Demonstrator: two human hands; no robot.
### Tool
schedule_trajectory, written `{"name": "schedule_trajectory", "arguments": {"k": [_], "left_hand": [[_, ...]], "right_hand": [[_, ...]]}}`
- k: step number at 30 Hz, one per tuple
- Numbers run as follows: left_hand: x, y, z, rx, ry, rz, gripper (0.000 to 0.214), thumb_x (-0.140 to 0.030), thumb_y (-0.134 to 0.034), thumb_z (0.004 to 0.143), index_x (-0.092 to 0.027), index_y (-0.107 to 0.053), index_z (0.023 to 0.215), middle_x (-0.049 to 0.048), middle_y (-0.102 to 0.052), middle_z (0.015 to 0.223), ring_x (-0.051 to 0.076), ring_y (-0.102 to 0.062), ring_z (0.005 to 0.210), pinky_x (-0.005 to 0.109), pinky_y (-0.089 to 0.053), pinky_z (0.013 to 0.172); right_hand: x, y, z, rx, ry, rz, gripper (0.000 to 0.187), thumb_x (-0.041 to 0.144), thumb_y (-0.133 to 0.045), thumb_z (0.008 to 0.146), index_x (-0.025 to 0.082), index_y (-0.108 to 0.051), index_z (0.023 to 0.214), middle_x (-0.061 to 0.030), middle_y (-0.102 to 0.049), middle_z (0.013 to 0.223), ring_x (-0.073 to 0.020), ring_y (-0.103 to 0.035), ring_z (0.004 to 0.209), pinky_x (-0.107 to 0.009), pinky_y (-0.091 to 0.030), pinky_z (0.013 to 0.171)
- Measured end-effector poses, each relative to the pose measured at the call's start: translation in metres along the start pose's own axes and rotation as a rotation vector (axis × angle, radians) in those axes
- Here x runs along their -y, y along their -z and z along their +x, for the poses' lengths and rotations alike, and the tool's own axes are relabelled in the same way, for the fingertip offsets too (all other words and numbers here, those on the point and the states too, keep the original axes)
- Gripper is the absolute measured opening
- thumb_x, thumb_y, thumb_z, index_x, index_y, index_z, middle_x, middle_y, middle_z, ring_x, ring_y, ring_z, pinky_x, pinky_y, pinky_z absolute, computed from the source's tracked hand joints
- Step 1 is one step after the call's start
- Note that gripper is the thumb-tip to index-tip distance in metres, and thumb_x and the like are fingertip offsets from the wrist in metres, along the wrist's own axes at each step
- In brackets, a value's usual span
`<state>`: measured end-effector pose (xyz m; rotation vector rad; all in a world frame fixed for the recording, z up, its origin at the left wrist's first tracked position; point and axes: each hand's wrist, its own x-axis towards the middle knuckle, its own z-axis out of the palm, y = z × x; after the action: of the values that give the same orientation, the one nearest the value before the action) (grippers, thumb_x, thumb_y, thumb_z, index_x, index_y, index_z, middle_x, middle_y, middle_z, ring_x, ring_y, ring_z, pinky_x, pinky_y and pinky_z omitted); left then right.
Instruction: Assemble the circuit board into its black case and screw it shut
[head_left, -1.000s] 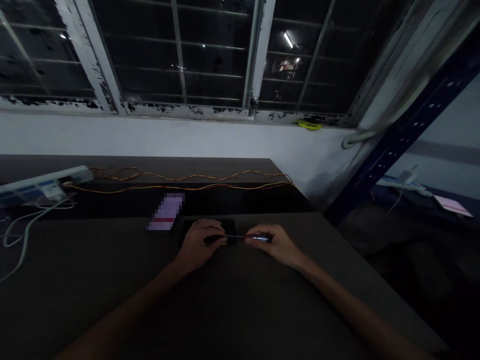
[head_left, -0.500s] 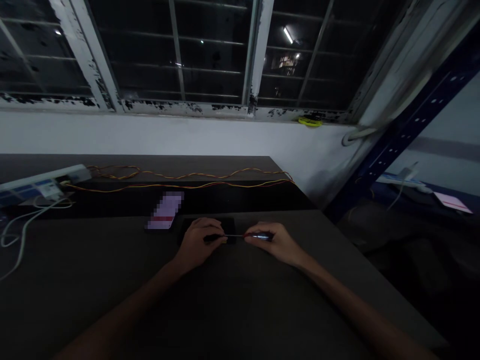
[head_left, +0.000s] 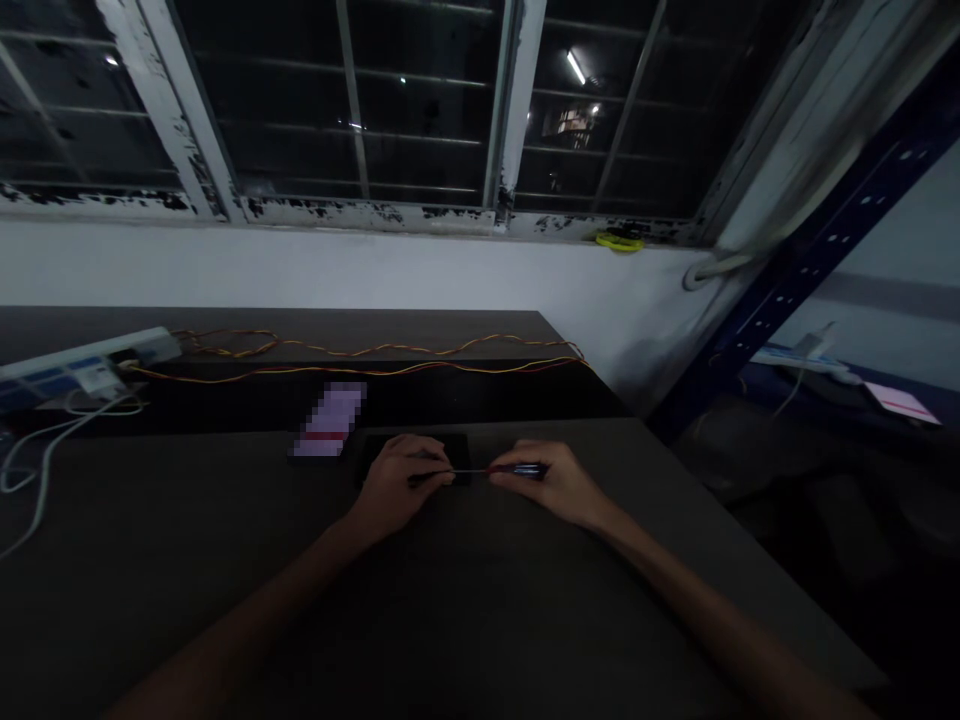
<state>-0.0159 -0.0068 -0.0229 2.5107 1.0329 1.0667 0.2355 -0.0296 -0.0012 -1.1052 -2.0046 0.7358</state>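
Note:
My right hand (head_left: 555, 482) is closed round the handle of a screwdriver (head_left: 471, 471), its thin metal shaft pointing left. Red shows at the front of the handle and a shiny dark part at the back. The shaft reaches the fingertips of my left hand (head_left: 401, 485), which pinches a small dark thing too dim to name. I cannot tell whether the tip touches that thing. Beneath and behind my left hand lies a flat black rectangular object (head_left: 457, 450) on the dark tabletop (head_left: 480, 600).
A lit phone (head_left: 330, 420) lies left of my hands. At the far left sits a power strip (head_left: 142, 348) with white cables (head_left: 45, 470). Twisted red and yellow wires (head_left: 360, 372) cross the back. A yellow roll (head_left: 619, 242) rests on the sill; a blue metal post (head_left: 780, 290) stands right.
Both hands keep nearly the same place and grip, with the screwdriver shaft still between them. The view has shifted very slightly.

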Motion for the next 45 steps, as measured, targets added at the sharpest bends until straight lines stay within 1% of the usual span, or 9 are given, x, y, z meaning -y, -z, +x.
{"name": "schedule_trajectory", "arguments": {"k": [2,4,7,9,11,17,27,38,45], "left_hand": [[-0.001,0.001,0.000,0.022,0.006,0.039,0.013,-0.031,-0.069,0.086,-0.027,-0.075,0.096,0.0037,-0.070,0.107,0.023,-0.063,0.107,0.043,-0.047,0.097],[-0.001,0.003,0.000,0.033,0.031,0.120,0.035,-0.042,-0.073,0.081,-0.029,-0.070,0.113,0.0059,-0.064,0.122,0.027,-0.057,0.117,0.047,-0.043,0.102],[-0.001,0.006,0.000,0.073,0.088,0.260,0.071,-0.055,-0.073,0.077,-0.028,-0.051,0.138,0.0100,-0.053,0.138,0.031,-0.048,0.129,0.052,-0.034,0.108],[0.000,0.008,0.000,0.134,0.109,0.310,0.078,-0.057,-0.071,0.078,-0.027,-0.043,0.144,0.0106,-0.053,0.140,0.031,-0.048,0.129,0.053,-0.031,0.109],[0.002,0.010,0.001,0.174,0.119,0.327,0.078,-0.059,-0.070,0.078,-0.026,-0.043,0.144,0.0098,-0.055,0.138,0.030,-0.050,0.126,0.052,-0.031,0.108],[0.004,0.014,0.004,0.184,0.095,0.290,0.079,-0.065,-0.070,0.073,-0.025,-0.050,0.138,0.0085,-0.059,0.132,0.029,-0.053,0.120,0.048,-0.036,0.104],[0.002,0.016,0.003,0.204,0.086,0.304,0.073,-0.066,-0.068,0.075,-0.025,-0.054,0.134,0.0081,-0.059,0.131,0.029,-0.053,0.119,0.049,-0.035,0.104],[0.003,0.015,0.001,0.194,0.059,0.311,0.071,-0.067,-0.065,0.076,-0.026,-0.055,0.133,0.0075,-0.059,0.129,0.030,-0.053,0.118,0.049,-0.037,0.102],[0.003,0.014,0.001,0.179,0.027,0.319,0.067,-0.066,-0.064,0.078,-0.025,-0.056,0.131,0.0076,-0.061,0.127,0.028,-0.054,0.116,0.048,-0.039,0.100]], "right_hand": [[-0.002,-0.001,0.000,0.006,-0.015,0.027,0.021,0.041,-0.069,0.082,0.023,-0.078,0.090,-0.0030,-0.072,0.081,-0.0163,-0.064,0.071,-0.027,-0.045,0.062],[-0.005,0.000,0.001,0.004,-0.031,0.054,0.021,0.041,-0.071,0.081,0.025,-0.078,0.092,-0.0031,-0.073,0.083,-0.0173,-0.065,0.074,-0.028,-0.047,0.065],[-0.011,0.004,0.003,-0.025,-0.076,0.080,0.021,0.041,-0.072,0.079,0.026,-0.079,0.091,-0.0030,-0.074,0.084,-0.0181,-0.066,0.075,-0.029,-0.048,0.066],[-0.015,0.008,0.004,-0.057,-0.111,0.092,0.020,0.041,-0.073,0.078,0.026,-0.079,0.090,-0.0032,-0.075,0.085,-0.0190,-0.067,0.078,-0.030,-0.049,0.068],[-0.020,0.013,0.005,-0.085,-0.133,0.088,0.020,0.040,-0.072,0.079,0.026,-0.079,0.091,-0.0035,-0.076,0.089,-0.0204,-0.068,0.082,-0.031,-0.050,0.073],[-0.033,0.021,0.006,-0.082,-0.162,-0.016,0.022,0.042,-0.064,0.085,0.026,-0.078,0.092,-0.0030,-0.077,0.097,-0.0239,-0.070,0.094,-0.036,-0.050,0.085],[-0.039,0.020,0.004,-0.028,-0.119,-0.160,0.024,0.042,-0.060,0.088,0.025,-0.076,0.093,-0.0024,-0.077,0.097,-0.0218,-0.070,0.090,-0.033,-0.051,0.080],[-0.038,0.014,0.003,-0.013,-0.116,-0.142,0.021,0.040,-0.060,0.087,0.025,-0.074,0.091,-0.0026,-0.075,0.096,-0.0207,-0.068,0.089,-0.033,-0.049,0.080],[-0.041,0.013,0.003,-0.035,-0.096,-0.160,0.015,0.034,-0.071,0.078,0.022,-0.066,0.087,0.0012,-0.067,0.078,-0.0155,-0.061,0.070,-0.027,-0.046,0.067]]}}
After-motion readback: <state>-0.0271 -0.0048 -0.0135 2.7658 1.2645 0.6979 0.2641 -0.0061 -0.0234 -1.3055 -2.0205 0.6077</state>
